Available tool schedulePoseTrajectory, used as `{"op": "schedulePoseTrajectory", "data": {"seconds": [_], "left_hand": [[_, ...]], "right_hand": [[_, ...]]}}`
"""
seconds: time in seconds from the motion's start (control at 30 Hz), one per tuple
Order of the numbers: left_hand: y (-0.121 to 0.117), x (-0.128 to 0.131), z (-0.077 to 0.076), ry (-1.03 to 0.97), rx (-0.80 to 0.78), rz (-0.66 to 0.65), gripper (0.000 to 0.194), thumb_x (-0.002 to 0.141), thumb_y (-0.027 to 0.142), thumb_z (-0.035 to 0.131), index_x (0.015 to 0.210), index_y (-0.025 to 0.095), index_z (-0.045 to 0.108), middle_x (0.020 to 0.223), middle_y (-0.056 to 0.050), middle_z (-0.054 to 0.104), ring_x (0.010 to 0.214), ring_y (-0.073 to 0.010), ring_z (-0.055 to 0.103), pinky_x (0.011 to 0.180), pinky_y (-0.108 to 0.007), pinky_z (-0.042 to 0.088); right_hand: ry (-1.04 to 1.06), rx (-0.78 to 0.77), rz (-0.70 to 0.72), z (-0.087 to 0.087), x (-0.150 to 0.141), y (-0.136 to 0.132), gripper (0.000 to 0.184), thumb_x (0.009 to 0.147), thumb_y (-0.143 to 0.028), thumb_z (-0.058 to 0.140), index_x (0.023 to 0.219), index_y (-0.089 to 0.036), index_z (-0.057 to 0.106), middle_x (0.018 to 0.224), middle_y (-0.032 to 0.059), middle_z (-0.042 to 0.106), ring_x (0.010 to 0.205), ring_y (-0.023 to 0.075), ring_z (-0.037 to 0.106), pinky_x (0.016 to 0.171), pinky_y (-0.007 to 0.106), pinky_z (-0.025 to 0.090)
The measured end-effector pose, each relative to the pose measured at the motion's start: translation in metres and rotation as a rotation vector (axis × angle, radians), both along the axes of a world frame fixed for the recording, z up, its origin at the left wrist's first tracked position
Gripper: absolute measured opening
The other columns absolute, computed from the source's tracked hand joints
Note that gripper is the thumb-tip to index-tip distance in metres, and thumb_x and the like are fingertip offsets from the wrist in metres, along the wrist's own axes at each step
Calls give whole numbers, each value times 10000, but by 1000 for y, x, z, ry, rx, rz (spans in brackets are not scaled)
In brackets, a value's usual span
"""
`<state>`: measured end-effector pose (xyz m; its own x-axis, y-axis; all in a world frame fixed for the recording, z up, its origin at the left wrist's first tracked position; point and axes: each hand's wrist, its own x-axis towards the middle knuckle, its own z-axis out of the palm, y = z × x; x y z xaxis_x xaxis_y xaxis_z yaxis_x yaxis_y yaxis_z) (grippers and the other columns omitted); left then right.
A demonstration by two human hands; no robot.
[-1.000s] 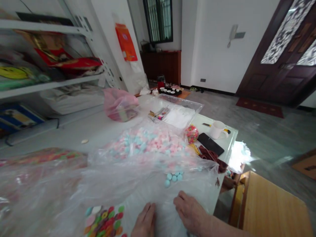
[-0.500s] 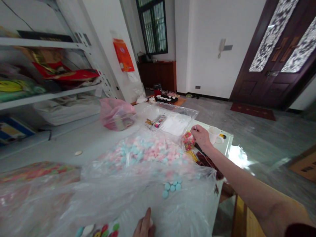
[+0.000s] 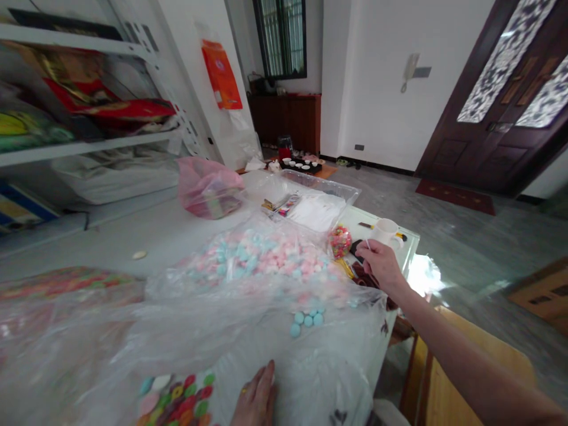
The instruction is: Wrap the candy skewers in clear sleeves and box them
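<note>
My right hand (image 3: 380, 263) is closed in a pinch on a thin white stick (image 3: 368, 244), above the right side of the table. Just left of it stands a clear round container of colourful candies (image 3: 340, 241). My left hand (image 3: 256, 397) lies on the clear plastic sheeting (image 3: 328, 361) at the near edge, fingers stretched out and close together. Left of that hand are red, green and yellow ring-shaped candies (image 3: 184, 399). Several light blue round candies (image 3: 307, 320) lie ahead of it. Beyond them a clear bag holds pink and blue candies (image 3: 266, 254).
A white mug (image 3: 386, 231) stands near the table's right corner. Behind the candies is a clear plastic tray (image 3: 352, 192) with white sheets in it. A pink bag (image 3: 204, 189) sits further left, beside white shelves (image 3: 89, 151). A wooden bench (image 3: 479, 361) is at the right.
My right hand has moved right and toward me, away from the round candy container, with the white stick still in it. My left hand shows more fully, and the view has tilted slightly down.
</note>
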<state>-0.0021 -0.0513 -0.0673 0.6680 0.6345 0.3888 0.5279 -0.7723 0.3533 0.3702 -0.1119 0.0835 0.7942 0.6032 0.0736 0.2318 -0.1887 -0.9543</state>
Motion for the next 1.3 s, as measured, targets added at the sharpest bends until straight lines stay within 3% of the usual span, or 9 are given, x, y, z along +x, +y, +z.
{"op": "schedulePoseTrajectory", "data": {"seconds": [0.07,0.17,0.27,0.33,0.43,0.5,0.6,0.7,1.3], "left_hand": [[-13,8,11,-17,-1,62,326,892,244,412,1085,189,669,969,-92,702,862,-211,656,745,-335,566],[-32,21,33,57,-167,79,372,890,143,379,1183,178,605,1124,-115,635,1058,-220,570,918,-375,478],[-35,28,46,60,-321,110,404,838,80,427,1193,177,596,1043,-114,626,1001,-226,556,900,-365,453],[-32,25,52,73,-360,193,434,833,67,421,1220,186,577,982,-105,615,944,-218,556,858,-343,451],[-27,11,68,-157,-493,448,362,830,145,498,1181,170,585,866,-74,597,792,-183,558,741,-298,457],[-28,-1,81,-473,-756,549,313,796,201,577,1108,182,589,738,-13,564,621,-129,521,595,-239,435],[-36,-13,95,-915,-1264,471,271,758,273,645,1000,172,576,653,32,520,495,-77,455,464,-183,367],[-48,-15,98,-1155,-1531,396,289,726,284,697,950,141,584,675,13,548,511,-65,472,454,-169,366],[-64,-7,80,-1306,-1550,447,312,742,333,707,942,108,623,636,13,546,494,-54,467,447,-164,357]], "right_hand": [[88,-90,168,-1,-34,-26,241,734,-364,524,843,-164,604,608,-23,561,388,81,384,376,210,263],[43,-252,562,-2,-88,-62,301,772,-340,519,999,-176,629,766,12,599,512,98,463,455,211,355],[4,-328,923,-14,-130,-83,246,802,-269,484,951,-202,668,837,27,613,624,116,512,558,220,411],[21,-369,1033,-29,-149,-90,249,827,-254,458,919,-207,684,800,24,612,663,129,531,595,229,423],[2,-402,1030,-53,-166,-94,282,845,-265,453,987,-202,688,823,35,629,763,159,569,666,260,446],[-33,-381,1018,-63,-173,-90,312,858,-281,455,1067,-194,669,905,53,645,825,173,579,731,289,457],[-95,-286,1053,-64,-188,-80,319,885,-249,422,1094,-201,657,872,44,635,817,161,580,767,295,458],[-170,-180,1062,-57,-207,-68,306,878,-169,395,993,-206,676,783,22,618,756,142,579,733,268,458],[-387,-210,1044,-66,-227,-52,231,888,-173,404,829,-192,627,793,36,635,766,159,586,729,280,448]]}}
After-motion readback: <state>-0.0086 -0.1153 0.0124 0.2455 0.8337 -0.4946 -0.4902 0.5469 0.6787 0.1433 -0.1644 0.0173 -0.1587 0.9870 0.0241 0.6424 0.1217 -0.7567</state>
